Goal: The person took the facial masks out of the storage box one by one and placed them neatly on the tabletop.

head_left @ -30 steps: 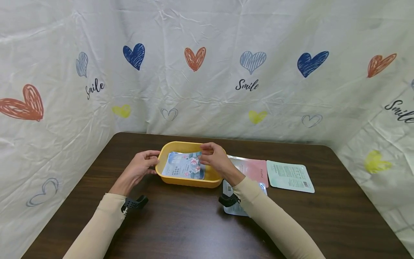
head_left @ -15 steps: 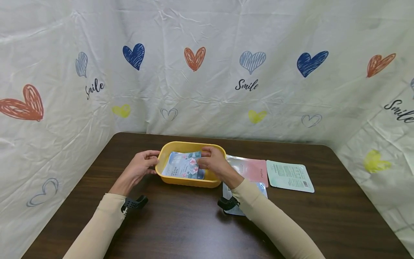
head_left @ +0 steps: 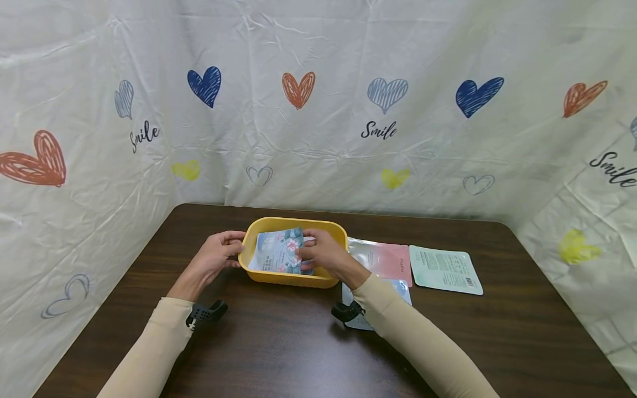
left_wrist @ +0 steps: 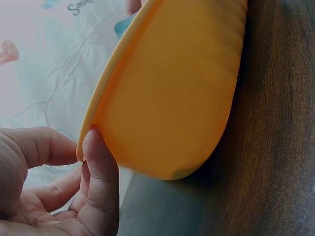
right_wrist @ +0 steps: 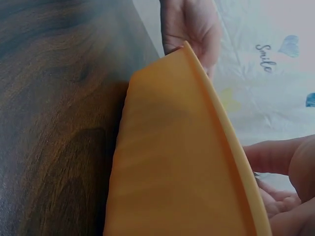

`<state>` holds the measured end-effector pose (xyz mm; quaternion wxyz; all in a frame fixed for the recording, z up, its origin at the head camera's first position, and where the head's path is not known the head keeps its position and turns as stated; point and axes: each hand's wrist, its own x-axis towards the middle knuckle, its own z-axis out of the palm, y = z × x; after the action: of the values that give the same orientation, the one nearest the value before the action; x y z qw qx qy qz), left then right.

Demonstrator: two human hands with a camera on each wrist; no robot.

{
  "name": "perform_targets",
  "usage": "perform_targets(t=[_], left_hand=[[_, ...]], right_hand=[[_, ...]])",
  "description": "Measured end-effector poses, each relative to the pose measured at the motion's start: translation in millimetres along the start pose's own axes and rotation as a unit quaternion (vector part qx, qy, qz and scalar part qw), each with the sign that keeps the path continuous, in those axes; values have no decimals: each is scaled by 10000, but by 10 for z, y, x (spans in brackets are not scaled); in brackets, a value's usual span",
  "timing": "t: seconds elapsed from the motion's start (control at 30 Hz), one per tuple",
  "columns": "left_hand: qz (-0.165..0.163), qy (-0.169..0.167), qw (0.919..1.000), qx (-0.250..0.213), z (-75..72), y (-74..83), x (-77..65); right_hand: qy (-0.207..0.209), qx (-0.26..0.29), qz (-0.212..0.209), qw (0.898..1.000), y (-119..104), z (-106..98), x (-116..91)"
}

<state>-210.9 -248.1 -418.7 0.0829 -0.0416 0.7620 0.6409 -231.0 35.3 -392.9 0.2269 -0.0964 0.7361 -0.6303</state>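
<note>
Dark wooden tabletop [head_left: 278,342] carries the yellow basket [head_left: 288,280], whose rim my left hand [head_left: 215,257] pinches. Inside it, my right hand [head_left: 325,254] pinches the blue floral packet [head_left: 276,251] by one edge; too loose a grip could let it slip askew.

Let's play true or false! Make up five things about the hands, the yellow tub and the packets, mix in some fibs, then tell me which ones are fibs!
1. The left hand pinches the edge of the yellow tub. True.
2. On the table, the pink packet lies between the tub and the mint-green packet. True.
3. The right hand holds the mint-green packet. False: it holds a flowery blue packet.
4. The tub is upside down. False: its open side faces up.
5. Both sleeves are black. False: they are beige.
</note>
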Motion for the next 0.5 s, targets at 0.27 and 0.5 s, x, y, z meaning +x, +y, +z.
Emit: perform_targets(t=[0.27, 0.5], left_hand=[[-68, 23, 10000, 55, -2, -2, 5], [-152, 103, 9998, 121, -10, -13, 7]], right_hand=[[63, 82, -68, 9999, -5, -99, -23], [48, 44, -200, 9998, -57, -220, -113]])
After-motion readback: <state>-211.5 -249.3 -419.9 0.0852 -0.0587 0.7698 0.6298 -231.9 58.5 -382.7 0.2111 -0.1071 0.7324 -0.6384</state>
